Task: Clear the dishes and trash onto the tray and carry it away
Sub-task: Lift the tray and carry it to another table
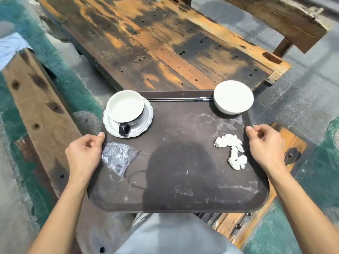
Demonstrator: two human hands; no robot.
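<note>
A dark brown tray (179, 180) is held in the air in front of me. My left hand (83, 153) grips its left edge and my right hand (265, 143) grips its right edge. A dark cup (126, 109) with a white inside stands on a white saucer (146, 121) at the tray's far left. At the far right corner sits a white bowl (233, 97). Dark chopsticks (179, 98) lie along the far rim between them. Near my left hand lies a clear plastic bag (117, 158). Crumpled white tissue (233, 149) rests near my right hand.
A worn wooden table (156, 44) stretches ahead beyond the tray. Wooden benches stand on both sides: one at the left (40, 107), one at the right (286, 143), another at the far right (275, 17). The floor (302, 98) is grey and green.
</note>
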